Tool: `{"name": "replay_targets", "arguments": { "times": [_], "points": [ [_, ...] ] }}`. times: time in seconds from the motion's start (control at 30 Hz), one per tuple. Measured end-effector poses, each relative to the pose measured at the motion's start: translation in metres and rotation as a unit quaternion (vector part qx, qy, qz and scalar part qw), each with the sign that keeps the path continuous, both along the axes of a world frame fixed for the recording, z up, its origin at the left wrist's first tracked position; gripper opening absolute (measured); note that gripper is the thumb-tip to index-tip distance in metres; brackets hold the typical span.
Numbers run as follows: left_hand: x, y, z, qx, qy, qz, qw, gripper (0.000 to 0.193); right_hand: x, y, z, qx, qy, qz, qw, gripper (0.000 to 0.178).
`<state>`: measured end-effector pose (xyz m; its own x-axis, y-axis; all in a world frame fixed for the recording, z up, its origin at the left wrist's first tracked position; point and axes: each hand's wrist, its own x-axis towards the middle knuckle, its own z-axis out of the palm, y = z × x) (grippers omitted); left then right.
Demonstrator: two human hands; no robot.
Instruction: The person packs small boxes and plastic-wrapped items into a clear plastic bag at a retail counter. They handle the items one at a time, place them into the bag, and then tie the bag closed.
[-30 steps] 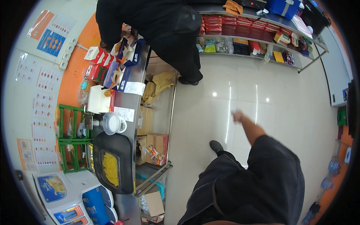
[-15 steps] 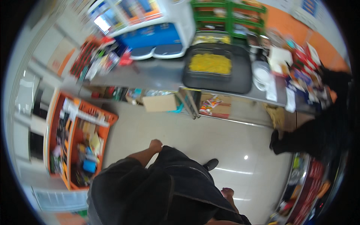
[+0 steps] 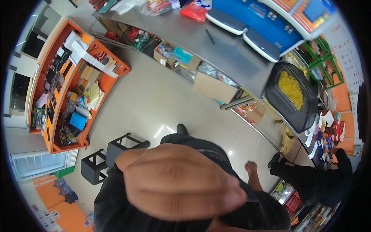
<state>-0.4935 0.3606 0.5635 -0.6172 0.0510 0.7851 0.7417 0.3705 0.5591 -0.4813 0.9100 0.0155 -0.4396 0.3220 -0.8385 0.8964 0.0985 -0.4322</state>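
My left hand (image 3: 177, 185) is raised close in front of me and fills the lower middle. Its fingers are bent and pressed together side by side, tips to the right and blurred. Whatever lies inside them, if anything, is hidden. Lower and further right, my right hand (image 3: 251, 168) hangs beside my body over the floor. Its fingers are loosely curled, and nothing shows in them. Neither hand touches the steel counter (image 3: 239, 63). On that counter a black tray (image 3: 274, 91) carries a clear container of yellow food (image 3: 291, 89).
An orange shelf unit (image 3: 87, 133) full of papers and boxes stands at the left. Two black stools (image 3: 125, 145) are near my left side. Cardboard boxes (image 3: 212, 89) sit under the counter. Another person in black (image 3: 309, 178) bends at the counter's right end.
My left hand has risen from beside my body to close in front of me. My view has turned left, bringing the stools and more of the shelf unit in.
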Motion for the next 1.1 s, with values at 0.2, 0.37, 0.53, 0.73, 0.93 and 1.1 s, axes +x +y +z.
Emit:
{"name": "replay_targets", "arguments": {
  "times": [0.2,0.37,0.53,0.73,0.93,1.1],
  "points": [
    [-0.038,-0.139,-0.003,-0.018,-0.052,0.071,0.996,0.022,-0.128,-0.263,0.079,0.006,0.138,0.314,0.939,0.021],
    [-0.066,-0.252,-0.261,0.061,-0.362,0.273,0.889,0.025,-0.217,-0.396,0.116,-0.013,0.165,0.515,0.841,0.019],
    [0.130,-0.300,-0.546,-0.024,-0.867,0.222,0.445,0.055,-0.307,-0.551,0.182,-0.234,0.088,0.473,0.845,0.022],
    [0.110,-0.365,-0.494,0.478,-0.817,0.170,0.276,0.065,-0.460,-0.768,0.179,-0.329,0.171,0.430,0.823,0.019],
    [-0.033,-0.533,-0.400,0.482,-0.800,0.224,0.278,0.081,-0.590,-0.970,0.228,-0.150,0.389,0.262,0.870,0.035],
    [-0.197,-0.656,-0.319,0.066,-0.729,0.324,0.599,0.050,-0.612,-1.055,0.265,0.142,0.652,0.489,0.562,0.041]
  ]
}}
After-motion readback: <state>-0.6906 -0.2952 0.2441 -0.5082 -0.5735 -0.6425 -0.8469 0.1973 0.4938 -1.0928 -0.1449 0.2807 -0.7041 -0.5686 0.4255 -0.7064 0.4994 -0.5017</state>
